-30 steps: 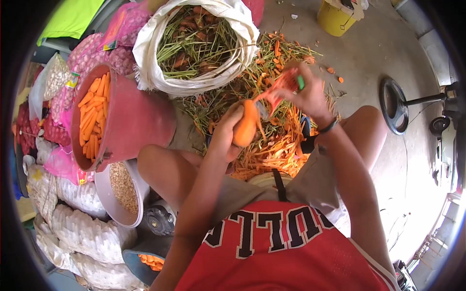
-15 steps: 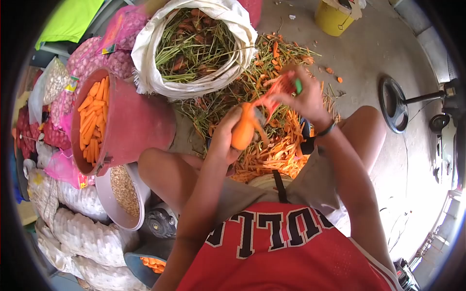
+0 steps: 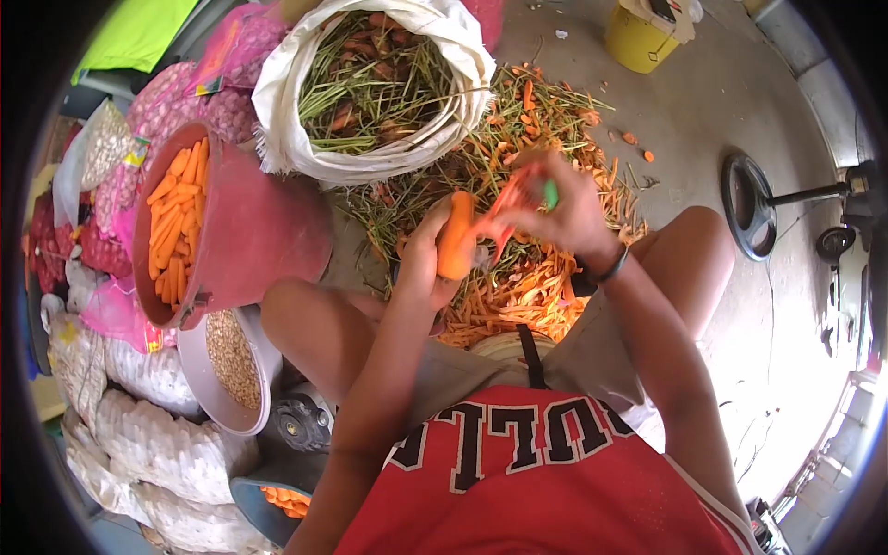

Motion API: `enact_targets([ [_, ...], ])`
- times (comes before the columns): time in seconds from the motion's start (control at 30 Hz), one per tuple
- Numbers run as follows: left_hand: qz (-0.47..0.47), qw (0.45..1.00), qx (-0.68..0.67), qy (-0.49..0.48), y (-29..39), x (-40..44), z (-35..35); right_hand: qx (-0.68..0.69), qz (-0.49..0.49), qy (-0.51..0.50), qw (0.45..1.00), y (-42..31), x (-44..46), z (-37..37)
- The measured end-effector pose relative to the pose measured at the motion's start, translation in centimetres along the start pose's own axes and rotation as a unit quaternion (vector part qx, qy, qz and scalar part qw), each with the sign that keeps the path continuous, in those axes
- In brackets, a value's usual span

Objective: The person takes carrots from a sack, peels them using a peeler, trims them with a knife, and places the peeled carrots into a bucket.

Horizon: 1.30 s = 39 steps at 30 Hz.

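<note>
My left hand (image 3: 429, 254) is wrapped round a bright orange carrot (image 3: 456, 237), held nearly upright over my lap. In my right hand (image 3: 571, 215) is a red peeler (image 3: 507, 211) with a green part showing by the fingers; it is smeared by motion. The peeler's head is close against the carrot's right side, and I cannot tell whether the blade touches it. Below both hands lies a heap of orange carrot peelings (image 3: 523, 301). Behind them, stalks and cut carrot ends (image 3: 518, 106) are scattered on the floor.
A white sack (image 3: 277, 102) full of stalks stands ahead. To the left, a red bucket (image 3: 259, 227) holds peeled carrots (image 3: 176, 222), beside a pale basin (image 3: 265, 365) and stacked sacks (image 3: 166, 444). A yellow bucket (image 3: 634, 42) and a round black stand base (image 3: 747, 205) are at right.
The carrot has turned more upright in my left hand, and the strip hanging from it is no longer seen. My right hand with the peeler has moved slightly lower and left.
</note>
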<state>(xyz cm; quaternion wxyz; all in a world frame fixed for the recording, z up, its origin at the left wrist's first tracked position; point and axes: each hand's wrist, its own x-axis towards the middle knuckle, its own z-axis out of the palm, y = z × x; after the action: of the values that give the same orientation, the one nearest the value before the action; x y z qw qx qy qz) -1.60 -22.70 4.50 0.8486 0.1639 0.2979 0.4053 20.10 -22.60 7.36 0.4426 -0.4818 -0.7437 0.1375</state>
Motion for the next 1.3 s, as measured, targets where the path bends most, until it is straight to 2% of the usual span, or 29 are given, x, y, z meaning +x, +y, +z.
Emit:
enact_targets([
  [0.03, 0.007, 0.999, 0.001, 0.051, 0.0, -0.2, 1.4, -0.004, -0.064, -0.026, 0.998, -0.8, -0.3, 0.6],
  [0.07, 0.012, 0.995, 0.005, 0.103, 0.0, -0.4, 2.0, -0.047, -0.081, -0.049, 0.994, -1.7, -0.3, 0.6],
  [0.2, -0.005, 0.997, 0.081, 0.02, -0.1, -1.1, 1.5, -0.041, -0.02, -0.006, 0.999, 1.4, 0.6, -0.1],
  [0.23, -0.034, 0.997, 0.069, -0.033, 0.1, -0.9, 0.6, -0.056, 0.025, -0.002, 0.998, 1.9, 1.0, -0.8],
  [0.33, -0.068, 0.988, 0.127, -0.052, 0.7, -1.3, 0.9, -0.071, 0.095, 0.047, 0.992, 3.7, 1.3, -1.5],
  [0.37, -0.064, 0.991, 0.114, -0.038, 0.6, -1.1, 1.0, -0.068, 0.109, 0.071, 0.989, 4.3, 1.2, -1.3],
  [0.47, -0.019, 0.996, -0.001, -0.09, 0.2, 0.0, -0.5, 0.029, 0.081, 0.01, 0.996, 0.3, 0.3, -0.4],
  [0.5, -0.024, 0.999, 0.011, -0.027, -0.1, 0.2, -0.8, 0.01, -0.035, -0.003, 0.999, -0.6, 0.1, 0.3],
  [0.53, -0.011, 1.0, 0.018, 0.016, -0.2, 0.1, 0.1, -0.025, -0.06, -0.055, 0.996, -1.3, -0.4, 0.6],
  [0.6, 0.006, 0.994, 0.035, 0.103, -0.4, -0.3, 1.9, -0.076, -0.087, -0.036, 0.993, -1.2, -0.1, 0.3],
  [0.73, -0.032, 0.996, 0.069, -0.049, 0.1, -0.9, 0.9, -0.066, 0.038, 0.025, 0.997, 2.4, 1.3, -1.0],
  [0.77, -0.045, 0.996, 0.062, -0.056, 0.1, -1.0, 0.9, -0.07, 0.07, 0.036, 0.994, 3.3, 1.5, -1.4],
  [0.83, -0.027, 0.999, 0.032, -0.012, 0.3, -0.8, 0.9, -0.05, 0.121, 0.045, 0.99, 3.3, 1.9, -1.7],
  [0.93, 0.001, 0.999, 0.01, 0.035, 0.3, -0.2, 0.3, 0.022, 0.055, 0.003, 0.998, 0.0, 0.7, -0.5],
  [0.97, 0.003, 0.998, 0.001, 0.065, 0.2, -0.2, 1.3, 0.007, -0.047, -0.005, 0.999, -0.5, 0.2, 0.4],
  [1.0, 0.002, 0.995, -0.006, 0.096, 0.2, -0.3, 1.8, -0.027, -0.083, -0.029, 0.996, -1.2, -0.1, 0.8],
  [1.03, 0.016, 0.999, 0.036, 0.032, -0.1, -0.5, 1.0, -0.049, -0.09, -0.03, 0.994, -1.3, 0.1, 0.7],
  [1.07, 0.007, 0.999, 0.045, 0.023, 0.0, -0.7, 0.8, -0.071, -0.095, -0.03, 0.992, -1.2, 0.2, 0.5],
  [1.13, -0.016, 0.998, 0.062, 0.001, 0.0, -0.7, 0.7, -0.065, -0.05, -0.044, 0.996, 0.5, 0.6, 0.0],
  [1.17, -0.025, 0.999, 0.024, -0.006, -0.4, -0.5, -0.4, -0.05, -0.03, -0.009, 0.998, 1.2, 0.9, 0.0],
  [1.27, -0.046, 0.996, 0.068, -0.034, 0.1, -1.0, 0.2, -0.104, 0.052, 0.016, 0.993, 2.5, 1.8, -1.7],
  [1.3, -0.043, 0.997, 0.058, -0.009, 0.1, -0.9, 0.8, -0.096, 0.072, 0.03, 0.992, 2.6, 1.7, -1.6],
])
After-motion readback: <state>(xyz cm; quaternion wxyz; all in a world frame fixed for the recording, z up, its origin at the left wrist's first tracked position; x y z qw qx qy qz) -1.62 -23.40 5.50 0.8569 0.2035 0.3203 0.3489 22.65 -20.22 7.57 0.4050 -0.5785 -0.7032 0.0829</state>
